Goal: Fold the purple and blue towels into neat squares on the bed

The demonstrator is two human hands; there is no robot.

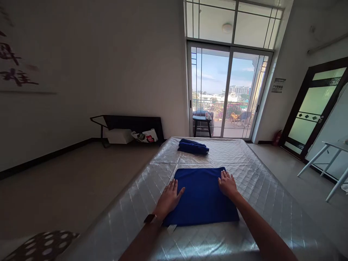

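Observation:
A blue cloth (203, 199), folded into a flat panel, lies on the quilted mattress (133, 214) in front of me. My left hand (170, 197) rests open on the cloth's left edge, thumb spread inward over the fabric. On the far right part of the cloth, my right hand (227, 183) lies flat with its fingers stretched out. A small white tag pokes out at the near left corner of the cloth. Farther back on the mattress sits a rolled or folded bundle of blue cloth (193, 146), apart from both hands.
A black low stand (133, 123) with a white box (119, 136) and a bag (145, 136) is by the left wall. Behind the bed are glass sliding doors (209, 90). A white-legged table (335, 145) stands right. Brown dotted fabric (40, 246) shows at lower left.

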